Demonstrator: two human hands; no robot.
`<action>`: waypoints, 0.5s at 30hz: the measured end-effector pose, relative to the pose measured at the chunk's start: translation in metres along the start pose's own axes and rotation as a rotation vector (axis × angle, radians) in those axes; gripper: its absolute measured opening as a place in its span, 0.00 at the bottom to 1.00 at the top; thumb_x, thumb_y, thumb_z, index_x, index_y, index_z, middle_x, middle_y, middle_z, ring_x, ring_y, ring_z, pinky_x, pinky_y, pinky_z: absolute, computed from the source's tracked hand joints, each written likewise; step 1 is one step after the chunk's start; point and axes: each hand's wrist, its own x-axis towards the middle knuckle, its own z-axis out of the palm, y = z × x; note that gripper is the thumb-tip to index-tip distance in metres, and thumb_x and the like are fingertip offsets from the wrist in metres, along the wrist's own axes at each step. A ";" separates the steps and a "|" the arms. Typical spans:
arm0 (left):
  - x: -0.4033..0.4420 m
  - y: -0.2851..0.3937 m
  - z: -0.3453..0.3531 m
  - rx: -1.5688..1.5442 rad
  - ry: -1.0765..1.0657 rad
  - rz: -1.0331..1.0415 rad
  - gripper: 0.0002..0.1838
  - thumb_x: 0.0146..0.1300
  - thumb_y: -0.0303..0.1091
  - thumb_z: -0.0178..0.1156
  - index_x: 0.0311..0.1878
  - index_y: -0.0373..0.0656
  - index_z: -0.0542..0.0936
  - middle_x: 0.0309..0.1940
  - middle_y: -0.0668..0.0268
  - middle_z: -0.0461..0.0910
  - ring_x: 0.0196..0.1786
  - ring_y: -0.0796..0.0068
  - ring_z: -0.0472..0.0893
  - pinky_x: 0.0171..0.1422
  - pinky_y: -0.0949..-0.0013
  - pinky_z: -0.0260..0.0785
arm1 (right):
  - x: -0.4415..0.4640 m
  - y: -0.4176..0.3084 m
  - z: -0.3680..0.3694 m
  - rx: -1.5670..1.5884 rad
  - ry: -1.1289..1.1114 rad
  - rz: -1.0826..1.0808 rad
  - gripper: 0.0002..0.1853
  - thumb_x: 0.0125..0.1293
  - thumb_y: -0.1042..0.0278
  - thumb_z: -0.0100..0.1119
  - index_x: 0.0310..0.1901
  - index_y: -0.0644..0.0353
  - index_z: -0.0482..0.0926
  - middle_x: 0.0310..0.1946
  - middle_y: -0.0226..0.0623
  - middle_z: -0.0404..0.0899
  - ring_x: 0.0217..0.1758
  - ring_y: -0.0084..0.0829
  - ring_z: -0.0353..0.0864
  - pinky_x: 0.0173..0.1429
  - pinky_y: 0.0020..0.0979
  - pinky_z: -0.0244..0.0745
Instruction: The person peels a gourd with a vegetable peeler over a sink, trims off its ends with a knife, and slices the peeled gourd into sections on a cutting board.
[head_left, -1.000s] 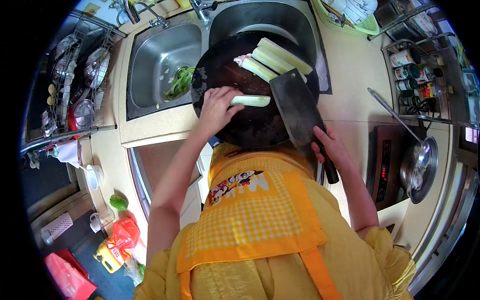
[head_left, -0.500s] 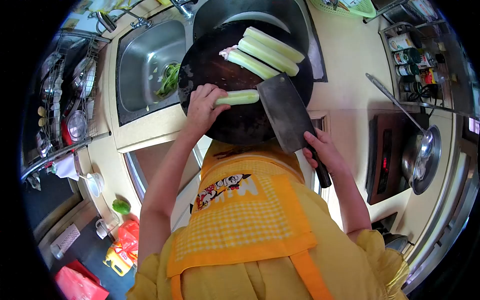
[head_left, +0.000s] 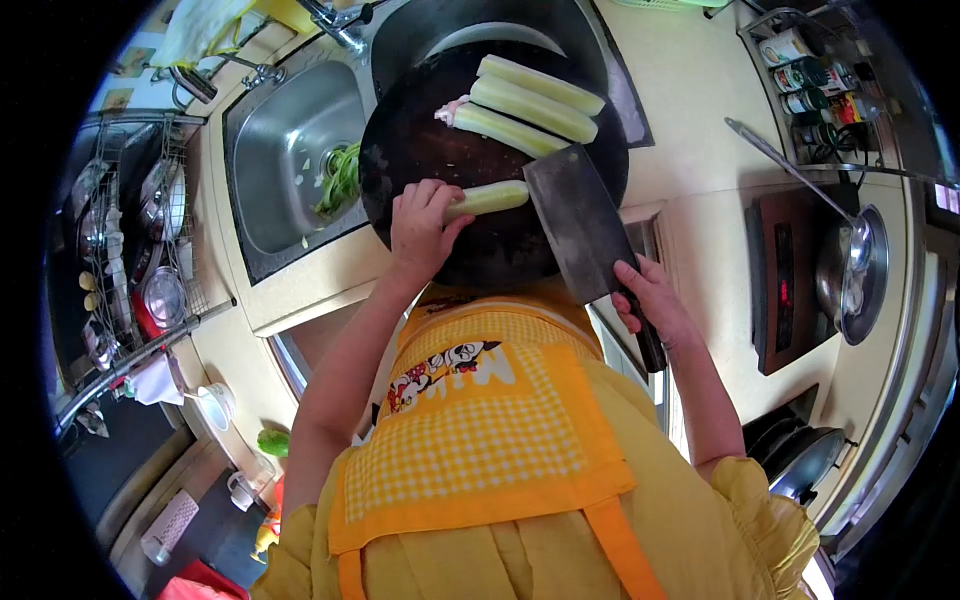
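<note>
A round dark chopping board (head_left: 410,130) lies partly over the right sink basin. My left hand (head_left: 424,228) holds a short piece of pale green vegetable (head_left: 492,198) flat on the board, fingers closed around its left end. In my right hand (head_left: 652,300) is the handle of a broad dark cleaver (head_left: 585,225). Its blade lies at a slant just right of the held piece. Three pale green vegetable lengths (head_left: 535,107) rest side by side higher on the board, with a small pinkish-white bit (head_left: 450,110) at the lowest one's left end.
Green peelings (head_left: 341,180) lie in the left sink basin (head_left: 285,150). On the right are a cooker (head_left: 785,280), a metal pan (head_left: 870,285) with a ladle, and a rack of jars (head_left: 803,75). A wire dish rack (head_left: 130,220) stands at the left.
The view has shifted and turned slightly. Both hands keep their holds. The held piece now tilts up at its right end, with the cleaver still beside it.
</note>
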 end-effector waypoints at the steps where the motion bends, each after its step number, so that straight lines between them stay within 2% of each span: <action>1: 0.000 0.000 0.000 0.002 -0.001 0.003 0.17 0.44 0.33 0.70 0.39 0.47 0.76 0.38 0.67 0.73 0.43 0.64 0.72 0.45 0.64 0.61 | -0.001 0.000 0.001 0.011 0.003 -0.007 0.13 0.71 0.56 0.48 0.36 0.57 0.67 0.15 0.28 0.67 0.10 0.18 0.62 0.14 0.21 0.59; 15: 0.001 0.000 0.001 0.015 -0.022 -0.010 0.17 0.43 0.33 0.71 0.38 0.46 0.76 0.38 0.67 0.74 0.43 0.64 0.72 0.47 0.64 0.62 | 0.001 0.013 0.000 0.041 -0.032 -0.007 0.13 0.71 0.56 0.48 0.36 0.57 0.66 0.15 0.27 0.66 0.10 0.18 0.62 0.14 0.21 0.60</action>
